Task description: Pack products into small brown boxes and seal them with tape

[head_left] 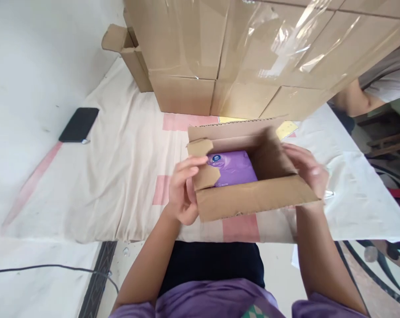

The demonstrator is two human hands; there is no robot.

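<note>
Between my hands is an open cardboard box (253, 197), its top flaps spread apart. Inside, toward the left end, lies a purple plastic-wrapped pack (234, 168) with a round blue label; the right part of the box interior is in shadow. My left hand (184, 190) grips the box's left end, fingers over the short flap and thumb low against the side. At the opposite end, my right hand (307, 170) is wrapped round the right side, a little blurred, its fingertips partly hidden behind the cardboard.
Taped cardboard boxes (186, 95) form a wall along the back of the cloth-covered table (130, 176). A smaller open box (133, 62) stands at their left. A black phone (79, 124) lies near the left wall. Another person's arm (359, 99) shows at the right.
</note>
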